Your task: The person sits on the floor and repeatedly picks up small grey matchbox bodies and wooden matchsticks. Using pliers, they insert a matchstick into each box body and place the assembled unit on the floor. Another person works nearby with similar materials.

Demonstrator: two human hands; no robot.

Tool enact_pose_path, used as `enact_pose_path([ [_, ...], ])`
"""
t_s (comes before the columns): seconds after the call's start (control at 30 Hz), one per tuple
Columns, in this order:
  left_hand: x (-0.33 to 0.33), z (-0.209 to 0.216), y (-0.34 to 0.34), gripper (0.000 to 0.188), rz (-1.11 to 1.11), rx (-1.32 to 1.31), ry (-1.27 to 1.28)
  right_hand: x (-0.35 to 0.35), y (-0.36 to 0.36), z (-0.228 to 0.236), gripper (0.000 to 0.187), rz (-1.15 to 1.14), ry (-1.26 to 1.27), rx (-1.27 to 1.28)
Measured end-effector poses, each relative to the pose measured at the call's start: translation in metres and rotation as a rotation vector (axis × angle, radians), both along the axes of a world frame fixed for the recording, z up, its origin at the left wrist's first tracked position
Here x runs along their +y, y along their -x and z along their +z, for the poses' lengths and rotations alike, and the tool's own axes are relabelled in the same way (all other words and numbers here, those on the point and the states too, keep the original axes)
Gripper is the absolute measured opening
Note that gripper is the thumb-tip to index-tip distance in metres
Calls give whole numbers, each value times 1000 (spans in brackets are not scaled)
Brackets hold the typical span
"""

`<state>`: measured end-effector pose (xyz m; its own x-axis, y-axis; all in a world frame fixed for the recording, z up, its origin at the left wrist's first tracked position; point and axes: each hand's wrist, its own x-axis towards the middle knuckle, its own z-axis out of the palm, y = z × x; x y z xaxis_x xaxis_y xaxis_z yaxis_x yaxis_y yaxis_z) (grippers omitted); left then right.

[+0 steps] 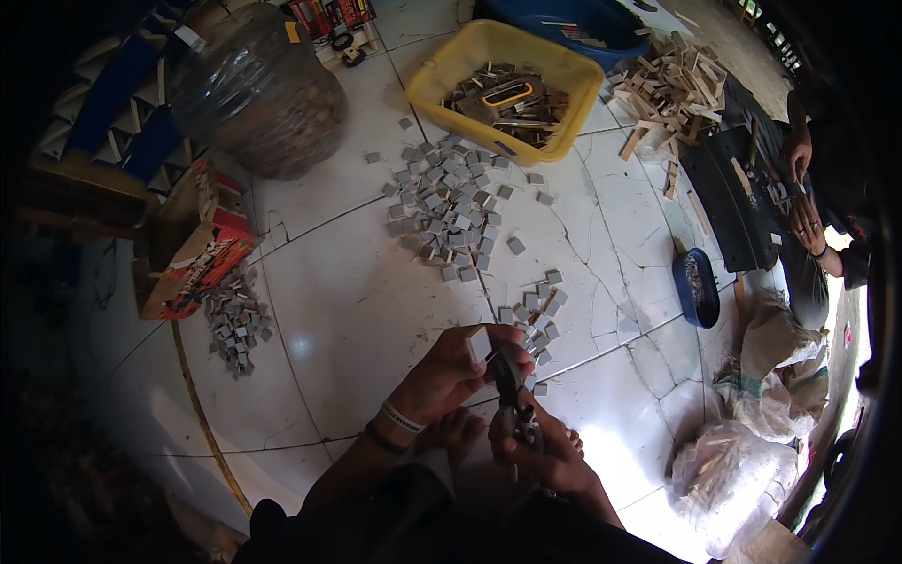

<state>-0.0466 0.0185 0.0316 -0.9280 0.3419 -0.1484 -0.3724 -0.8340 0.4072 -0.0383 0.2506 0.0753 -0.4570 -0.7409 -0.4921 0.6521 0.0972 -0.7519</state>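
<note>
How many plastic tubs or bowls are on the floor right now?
3: a yellow tub at top centre, a blue basin behind it, cut off by the frame, and a small blue bowl at right. Others may be hidden.

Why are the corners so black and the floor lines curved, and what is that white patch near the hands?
In the head view the fisheye lens bends the tile joints and blacks out the corners. The white patch is glare on the glossy floor, strongest right of the right hand holding pliers. The left hand, pinching a small grey block, stays sharp; the rim is dim and soft.
</note>
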Motion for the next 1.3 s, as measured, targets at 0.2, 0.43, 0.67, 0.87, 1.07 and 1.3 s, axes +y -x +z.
enact_pose_path([
  [0.2, -12, 4, 0, 24, -5, 60, 134, -4, -6, -5, 67, 33, 83, -111],
  [0.43, -11, 1, -3, 16, 73, 68, 194, -19, 1, -1, 80, -1, -250, 726],
  [0.67, -10, 3, 1, 21, 74, 98, 245, -24, 4, 2, 82, -16, -389, 768],
  [0.87, -29, 13, 8, 28, 70, 124, 341, -19, 9, 7, 73, 3, -298, 681],
  [1.07, -18, 10, 8, 27, 127, -62, 146, -18, 5, 0, 68, -96, -78, 260],
  [1.3, 13, -2, 0, 20, 198, -83, 22, -13, 3, -6, 71, -172, 10, 62],
])
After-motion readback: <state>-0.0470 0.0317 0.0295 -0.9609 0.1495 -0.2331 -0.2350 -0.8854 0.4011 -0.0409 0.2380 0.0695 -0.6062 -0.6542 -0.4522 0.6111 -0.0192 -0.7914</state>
